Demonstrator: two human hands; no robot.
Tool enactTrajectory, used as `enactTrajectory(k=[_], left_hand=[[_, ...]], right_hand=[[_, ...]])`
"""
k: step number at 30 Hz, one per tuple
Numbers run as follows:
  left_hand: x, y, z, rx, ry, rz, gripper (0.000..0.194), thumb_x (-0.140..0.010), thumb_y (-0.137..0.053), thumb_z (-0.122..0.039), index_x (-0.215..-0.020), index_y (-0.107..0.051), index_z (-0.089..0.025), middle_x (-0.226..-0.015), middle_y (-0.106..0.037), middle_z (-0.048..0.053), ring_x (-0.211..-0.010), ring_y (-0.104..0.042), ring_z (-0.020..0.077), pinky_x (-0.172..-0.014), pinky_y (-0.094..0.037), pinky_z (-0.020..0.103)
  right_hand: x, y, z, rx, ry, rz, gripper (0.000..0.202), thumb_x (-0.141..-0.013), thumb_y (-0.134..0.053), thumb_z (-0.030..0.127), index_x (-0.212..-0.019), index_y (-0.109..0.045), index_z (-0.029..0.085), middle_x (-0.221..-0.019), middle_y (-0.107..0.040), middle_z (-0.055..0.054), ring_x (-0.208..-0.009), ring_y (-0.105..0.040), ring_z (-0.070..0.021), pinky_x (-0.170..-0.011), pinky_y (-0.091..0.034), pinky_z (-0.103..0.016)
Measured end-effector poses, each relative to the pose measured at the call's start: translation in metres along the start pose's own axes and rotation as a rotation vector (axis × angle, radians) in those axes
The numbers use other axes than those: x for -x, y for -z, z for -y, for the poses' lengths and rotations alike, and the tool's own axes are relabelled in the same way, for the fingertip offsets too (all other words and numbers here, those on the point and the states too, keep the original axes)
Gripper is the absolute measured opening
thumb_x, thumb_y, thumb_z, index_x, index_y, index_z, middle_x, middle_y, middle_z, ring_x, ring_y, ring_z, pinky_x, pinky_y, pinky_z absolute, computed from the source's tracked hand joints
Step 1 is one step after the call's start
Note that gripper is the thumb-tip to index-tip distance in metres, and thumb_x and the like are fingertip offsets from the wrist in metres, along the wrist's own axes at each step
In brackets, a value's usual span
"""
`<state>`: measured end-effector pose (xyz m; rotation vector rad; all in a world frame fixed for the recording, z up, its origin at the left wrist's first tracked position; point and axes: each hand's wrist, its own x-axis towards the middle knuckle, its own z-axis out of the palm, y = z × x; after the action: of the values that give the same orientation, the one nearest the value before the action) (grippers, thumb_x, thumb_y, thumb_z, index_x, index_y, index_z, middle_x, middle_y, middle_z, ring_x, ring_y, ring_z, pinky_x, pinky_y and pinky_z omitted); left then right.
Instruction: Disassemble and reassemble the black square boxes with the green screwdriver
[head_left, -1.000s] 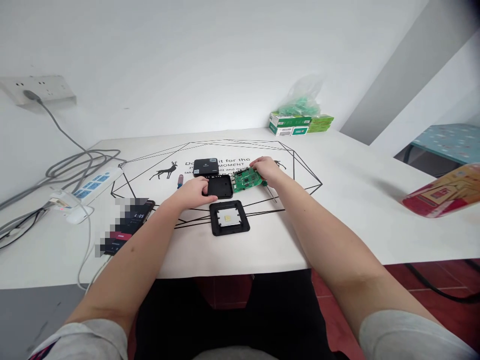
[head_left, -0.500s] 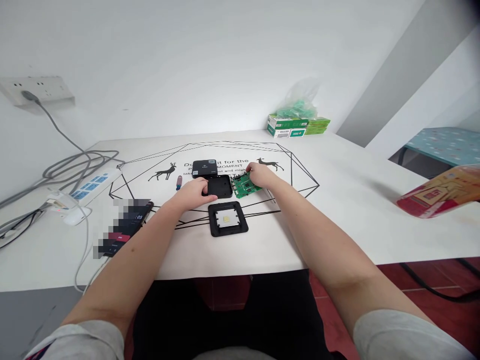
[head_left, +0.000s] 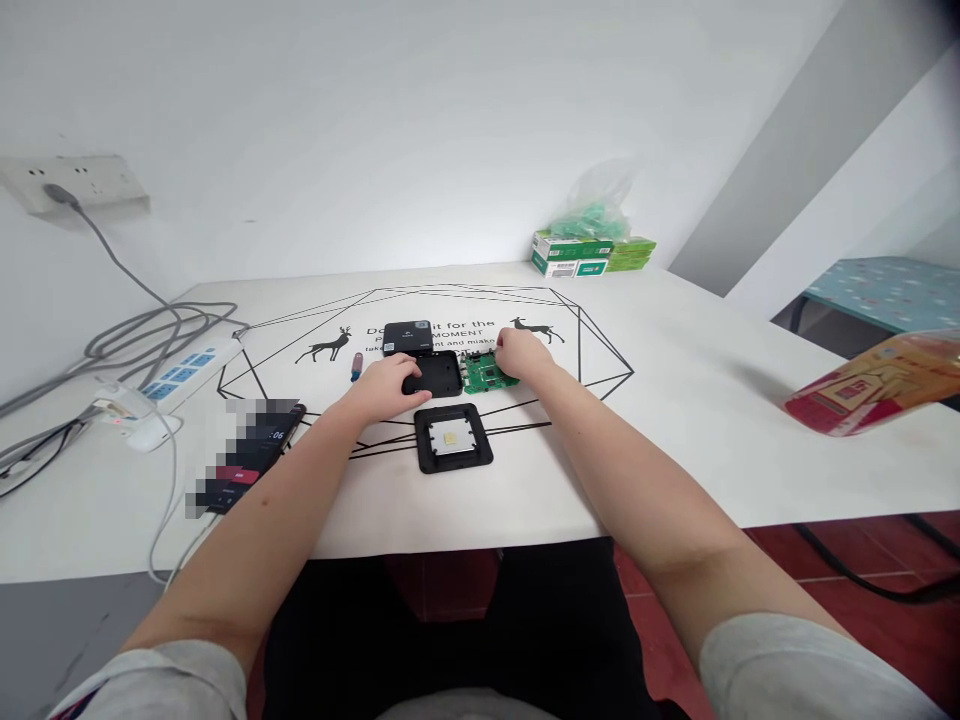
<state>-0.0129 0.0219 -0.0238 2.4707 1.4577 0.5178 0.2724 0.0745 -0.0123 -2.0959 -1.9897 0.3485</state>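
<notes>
My left hand (head_left: 386, 388) grips the left edge of a shallow black plastic case half (head_left: 441, 374), thumb along its near side. On the right, my right hand (head_left: 521, 355) is closed on the far right part of a green circuit board (head_left: 484, 372). The board's left edge, with its metal ports, meets or nearly meets the case's right side. Nearer to me lies a square black cover (head_left: 424, 455) with a silver metal plate and a pale pad (head_left: 450, 438) in its middle. A closed black box (head_left: 407, 337) with small labels sits behind the case.
A small screwdriver (head_left: 357, 366) lies left of my left hand. Further left are a phone (head_left: 259, 450), a power strip (head_left: 187, 372) and looped grey cables (head_left: 142, 330). Green and white boxes (head_left: 571, 255) under a plastic bag stand against the wall. A red-orange packet (head_left: 862, 390) lies far right.
My right hand has turned the circuit board flatter and straighter, and brought it slightly left against or close to the case. My left hand stays on the case.
</notes>
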Motion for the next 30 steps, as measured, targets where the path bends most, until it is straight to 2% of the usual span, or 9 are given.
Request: enactTrajectory(k=[3, 8, 13, 16, 20, 23, 26, 27, 30], left_hand=[[-0.001, -0.002, 0.003, 0.009, 0.008, 0.001, 0.040, -0.089, -0.068, -0.056, -0.111, -0.072, -0.023, -0.142, -0.067, 0.014, -0.126, -0.069, 0.0376, -0.106, -0.056, 0.050], [-0.002, -0.004, 0.005, 0.004, -0.011, -0.021, 0.045, -0.089, -0.068, -0.057, -0.118, -0.072, -0.022, -0.142, -0.068, 0.015, -0.132, -0.065, 0.0393, -0.113, -0.053, 0.054], [0.007, 0.011, -0.008, 0.038, -0.115, -0.050, 0.040, -0.092, -0.070, -0.060, -0.110, -0.074, -0.025, -0.149, -0.067, 0.013, -0.149, -0.052, 0.0420, -0.123, -0.043, 0.061], [0.017, 0.021, -0.023, 0.066, -0.171, 0.067, 0.040, -0.088, -0.077, -0.065, -0.085, -0.069, -0.026, -0.152, -0.066, 0.010, -0.159, -0.039, 0.0421, -0.126, -0.038, 0.063], [0.026, 0.022, -0.044, 0.018, -0.117, 0.288, 0.055, -0.069, -0.090, -0.075, -0.088, -0.070, -0.027, -0.168, -0.052, 0.010, -0.166, -0.021, 0.0456, -0.126, -0.035, 0.066], [0.028, 0.014, -0.051, -0.034, -0.127, 0.329, 0.058, -0.064, -0.093, -0.073, -0.084, -0.067, -0.026, -0.172, -0.046, 0.011, -0.167, -0.016, 0.0473, -0.126, -0.032, 0.068], [0.027, 0.009, -0.050, -0.020, -0.147, 0.327, 0.054, -0.064, -0.094, -0.068, -0.078, -0.064, -0.025, -0.170, -0.050, 0.010, -0.166, -0.021, 0.0463, -0.125, -0.036, 0.062], [0.027, 0.009, -0.048, -0.016, -0.150, 0.318, 0.052, -0.065, -0.095, -0.066, -0.079, -0.064, -0.025, -0.169, -0.051, 0.010, -0.166, -0.023, 0.0459, -0.124, -0.037, 0.061], [0.025, 0.009, -0.045, -0.029, -0.149, 0.280, 0.047, -0.067, -0.095, -0.060, -0.083, -0.067, -0.026, -0.168, -0.052, 0.011, -0.165, -0.025, 0.0459, -0.124, -0.037, 0.061]], right_hand=[[0.002, 0.001, 0.001, 0.026, -0.007, 0.002, 0.025, -0.098, -0.063, 0.025, -0.118, -0.075, 0.018, -0.127, -0.075, -0.022, -0.116, -0.073, -0.0348, -0.094, -0.059, -0.044], [0.004, 0.014, -0.001, 0.060, -0.036, -0.040, 0.031, -0.102, -0.059, 0.032, -0.126, -0.073, 0.018, -0.132, -0.073, -0.022, -0.122, -0.071, -0.0360, -0.098, -0.058, -0.046], [0.003, 0.030, -0.017, 0.105, -0.130, -0.065, 0.047, -0.097, -0.070, 0.038, -0.137, -0.066, 0.014, -0.142, -0.065, -0.026, -0.139, -0.060, -0.0406, -0.105, -0.055, -0.049], [0.000, 0.029, -0.026, 0.094, -0.171, 0.011, 0.051, -0.086, -0.084, 0.035, -0.129, -0.069, 0.012, -0.132, -0.070, -0.026, -0.127, -0.069, -0.0382, -0.101, -0.058, -0.047], [-0.003, 0.025, -0.031, 0.043, -0.173, 0.020, 0.060, -0.083, -0.079, 0.014, -0.140, -0.060, 0.007, -0.132, -0.070, -0.029, -0.126, -0.070, -0.0365, -0.101, -0.058, -0.043], [-0.001, 0.028, -0.027, -0.025, -0.172, 0.005, 0.058, -0.086, -0.075, 0.016, -0.141, -0.057, 0.008, -0.127, -0.072, -0.027, -0.109, -0.076, -0.0328, -0.092, -0.061, -0.041], [0.008, 0.033, -0.012, -0.182, -0.088, -0.060, 0.057, -0.093, -0.067, 0.027, -0.147, -0.053, 0.017, -0.127, -0.072, -0.017, -0.083, -0.076, -0.0211, -0.080, -0.062, -0.034], [0.013, 0.033, -0.004, -0.344, -0.008, -0.120, 0.058, -0.093, -0.066, 0.026, -0.149, -0.053, 0.020, -0.123, -0.073, -0.014, -0.077, -0.074, -0.0191, -0.077, -0.061, -0.034], [0.037, 0.030, 0.026, -0.718, 0.274, -0.227, 0.052, -0.093, -0.060, 0.029, -0.145, -0.059, 0.027, -0.116, -0.071, -0.007, -0.078, -0.071, -0.0177, -0.074, -0.061, -0.032]])
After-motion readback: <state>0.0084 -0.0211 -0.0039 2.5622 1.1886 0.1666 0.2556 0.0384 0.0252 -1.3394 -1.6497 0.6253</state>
